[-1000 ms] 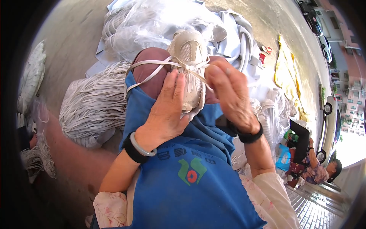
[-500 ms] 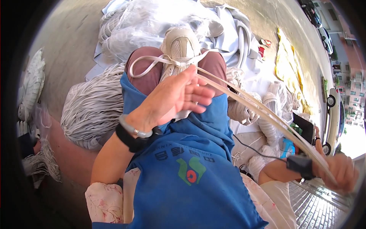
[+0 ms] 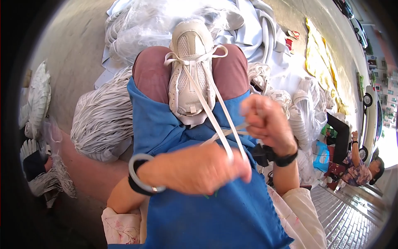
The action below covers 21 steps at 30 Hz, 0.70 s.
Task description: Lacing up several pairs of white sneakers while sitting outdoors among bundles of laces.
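A cream sneaker (image 3: 184,89) rests between my knees, its toe pointing away from me. White lace is threaded across it near the toe, with a small loop standing out on either side. Two long strands of shoelace (image 3: 224,108) run from the shoe toward me into my left hand (image 3: 199,168), which is closed on them low over my lap. Slightly blurred, my right hand (image 3: 269,122) is closed right of the shoe, pinching another stretch of lace that crosses toward my left hand.
A large bundle of white laces (image 3: 101,120) lies to my left. Clear plastic bags (image 3: 141,31) of shoes are heaped beyond my knees. More shoes (image 3: 275,97) and wrapped stacks lie at right, before a yellow cloth (image 3: 321,62). Another person (image 3: 358,168) sits at far right.
My right hand has come back from far right, where it held the laces stretched out. My left hand has moved from beside the shoe toward my lap and closed on the strands. The left loop has shrunk.
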Each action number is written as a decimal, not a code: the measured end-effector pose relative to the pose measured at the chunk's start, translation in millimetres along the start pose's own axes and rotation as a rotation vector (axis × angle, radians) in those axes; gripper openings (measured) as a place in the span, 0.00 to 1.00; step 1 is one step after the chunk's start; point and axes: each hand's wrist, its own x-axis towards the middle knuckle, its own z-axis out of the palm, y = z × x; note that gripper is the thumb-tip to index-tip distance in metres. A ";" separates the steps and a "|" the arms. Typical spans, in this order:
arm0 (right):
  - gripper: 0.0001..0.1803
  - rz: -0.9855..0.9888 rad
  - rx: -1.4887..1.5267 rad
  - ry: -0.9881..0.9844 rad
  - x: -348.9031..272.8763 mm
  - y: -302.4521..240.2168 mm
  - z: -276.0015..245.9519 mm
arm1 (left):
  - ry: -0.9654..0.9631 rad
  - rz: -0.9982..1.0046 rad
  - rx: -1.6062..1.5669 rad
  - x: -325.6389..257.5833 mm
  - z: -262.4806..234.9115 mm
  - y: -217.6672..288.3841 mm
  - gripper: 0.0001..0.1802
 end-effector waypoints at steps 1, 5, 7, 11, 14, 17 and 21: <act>0.28 0.049 0.048 -0.053 14.4 7.6 6.9 | -0.094 0.075 0.043 2.8 14.4 -0.1 0.14; 0.20 0.183 0.230 -0.139 45.1 5.6 51.4 | -0.292 0.052 0.067 26.7 42.7 -4.1 0.11; 0.18 0.206 0.275 -0.162 55.2 12.8 53.9 | -0.287 0.106 0.099 29.2 43.4 -12.2 0.12; 0.15 0.186 0.050 -0.226 39.9 2.6 41.4 | -0.335 -0.309 0.044 -4.4 -3.1 4.4 0.19; 0.16 0.162 -0.190 -0.320 26.4 -4.0 31.2 | 0.162 -0.185 0.079 -46.1 -35.7 -10.5 0.19; 0.15 0.102 -0.361 -0.340 35.0 1.6 38.9 | 0.822 -0.285 0.166 -42.5 -55.0 -22.6 0.11; 0.17 0.052 -0.332 -0.376 42.8 10.8 49.1 | 1.168 -0.258 0.491 -11.6 -80.4 -41.2 0.06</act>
